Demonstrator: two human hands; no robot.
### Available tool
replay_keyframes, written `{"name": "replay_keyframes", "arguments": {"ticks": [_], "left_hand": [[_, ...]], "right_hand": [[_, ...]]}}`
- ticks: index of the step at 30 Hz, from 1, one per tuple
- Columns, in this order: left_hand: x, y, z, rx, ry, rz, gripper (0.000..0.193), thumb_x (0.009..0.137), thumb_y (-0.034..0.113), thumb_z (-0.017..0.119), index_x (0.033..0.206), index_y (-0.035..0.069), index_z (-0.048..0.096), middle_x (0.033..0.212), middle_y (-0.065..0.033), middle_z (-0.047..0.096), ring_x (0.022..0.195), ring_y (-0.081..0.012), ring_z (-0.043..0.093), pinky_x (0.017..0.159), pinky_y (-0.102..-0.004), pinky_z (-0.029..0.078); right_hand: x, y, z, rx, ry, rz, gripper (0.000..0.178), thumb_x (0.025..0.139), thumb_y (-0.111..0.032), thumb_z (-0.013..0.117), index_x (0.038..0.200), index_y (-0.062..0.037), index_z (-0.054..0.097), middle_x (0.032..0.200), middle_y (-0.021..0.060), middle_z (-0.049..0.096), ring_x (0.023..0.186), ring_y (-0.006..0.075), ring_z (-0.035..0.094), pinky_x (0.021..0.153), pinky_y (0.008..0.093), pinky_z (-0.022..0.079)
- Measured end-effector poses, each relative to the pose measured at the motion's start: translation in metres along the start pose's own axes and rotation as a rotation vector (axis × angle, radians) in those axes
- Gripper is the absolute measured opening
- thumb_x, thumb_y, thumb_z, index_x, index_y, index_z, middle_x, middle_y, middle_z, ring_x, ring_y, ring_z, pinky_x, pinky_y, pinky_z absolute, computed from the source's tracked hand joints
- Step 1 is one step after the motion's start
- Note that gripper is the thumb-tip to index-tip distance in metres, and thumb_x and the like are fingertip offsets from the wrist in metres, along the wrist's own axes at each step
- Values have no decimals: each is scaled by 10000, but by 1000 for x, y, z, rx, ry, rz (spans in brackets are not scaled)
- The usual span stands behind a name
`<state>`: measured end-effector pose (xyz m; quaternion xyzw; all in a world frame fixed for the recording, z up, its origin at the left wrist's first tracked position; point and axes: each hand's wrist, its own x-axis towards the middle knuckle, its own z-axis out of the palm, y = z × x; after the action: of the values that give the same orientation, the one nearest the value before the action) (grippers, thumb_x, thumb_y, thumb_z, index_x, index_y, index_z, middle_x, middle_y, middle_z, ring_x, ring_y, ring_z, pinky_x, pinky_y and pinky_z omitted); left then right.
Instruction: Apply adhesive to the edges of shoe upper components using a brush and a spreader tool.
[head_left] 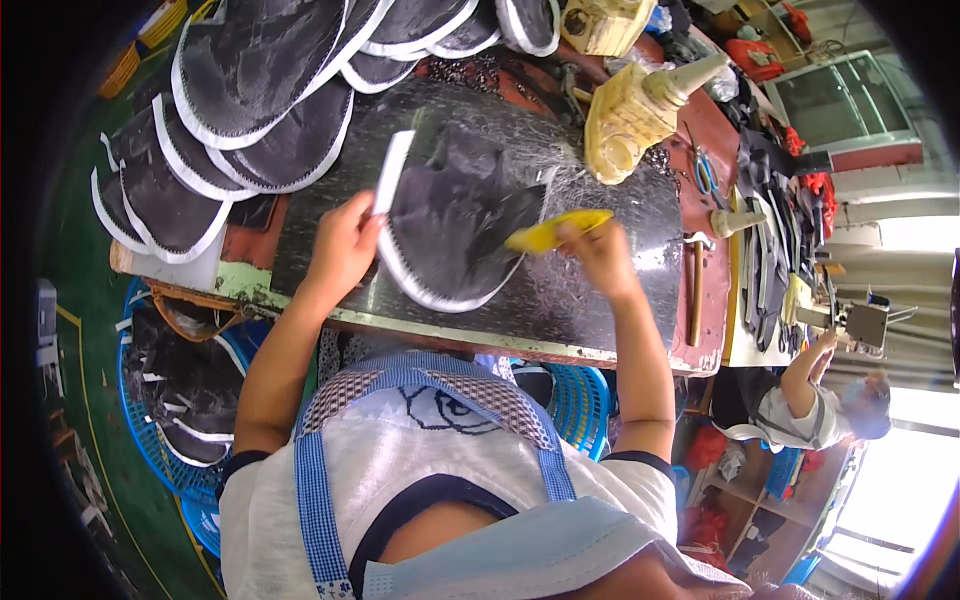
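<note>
Panel [445,215]: black, round-ended and edged in white, it lies flat on a dark slab [575,315] just above the middle of the frame.
Left hand [345,245]: at the panel's left side, thumb and forefinger appear to pinch the white strip [398,160] where it borders the black.
Right hand [602,262]: fingers close around a yellow tool [550,233], its blurred dark end over the panel's right side; whether it touches cannot be told.
Weight: likely light, a thin sheet that one hand could lift or turn.
Stiffness: probably soft and bendable, the curved end apt to buckle if pushed from the rim.
Surface: dull and streaked, perhaps tacky in places; the slab beneath shines, so the piece may slide unless held down.
Strip: narrow and likely pliable, easily creased or pulled out of line by a hard tug.
Best hold: the white border at the left, between thumb and forefinger, with the black middle left untouched.
Stack [260,75]: similar white-edged pieces overlap at the upper left of the frame.
Bottle [625,125]: yellow and nozzled, it rests upper right of the panel.
</note>
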<state>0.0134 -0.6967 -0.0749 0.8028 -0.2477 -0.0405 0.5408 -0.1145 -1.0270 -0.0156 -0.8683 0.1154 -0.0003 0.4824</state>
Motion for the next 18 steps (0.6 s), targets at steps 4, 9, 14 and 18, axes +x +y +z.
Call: {"name": "replay_keyframes", "arguments": {"ticks": [4, 9, 14, 18], "left_hand": [[-54, -11, -87, -137, 186, -134, 164, 933, 64, 561, 1084, 8, 594, 971, -5, 614, 833, -72, 540, 721, -235, 453], [-211, -86, -271, -88, 495, -415, 365, 938, 104, 564, 1283, -6, 512, 1213, -58, 582, 1070, -111, 543, 938, -254, 410], [-379, -184, -343, -283, 743, -743, 443, 949, 183, 582, 1356, 57, 460, 1179, -86, 609, 989, -158, 614, 831, -286, 500], [-470, -222, -404, 302, 408, -1524, 495, 923, 302, 624, 1326, 44, 498, 1110, -145, 647, 923, -220, 657, 782, -338, 536]], "right_hand": [[30, 23, -61, -549, 557, -271, 286, 904, -213, 602, 769, 37, 638, 662, 227, 591, 607, 386, 599, 565, 436, 461], [86, 39, -74, -567, 713, -181, 337, 894, -258, 608, 761, 51, 604, 738, 273, 603, 716, 444, 609, 628, 483, 469], [104, 54, -124, -695, 770, -96, 421, 902, -353, 577, 846, 60, 634, 819, 275, 643, 795, 443, 630, 719, 499, 491], [91, 51, -124, -827, 515, 169, 613, 895, -591, 506, 857, 0, 667, 847, 256, 664, 850, 433, 640, 745, 502, 487]]}}
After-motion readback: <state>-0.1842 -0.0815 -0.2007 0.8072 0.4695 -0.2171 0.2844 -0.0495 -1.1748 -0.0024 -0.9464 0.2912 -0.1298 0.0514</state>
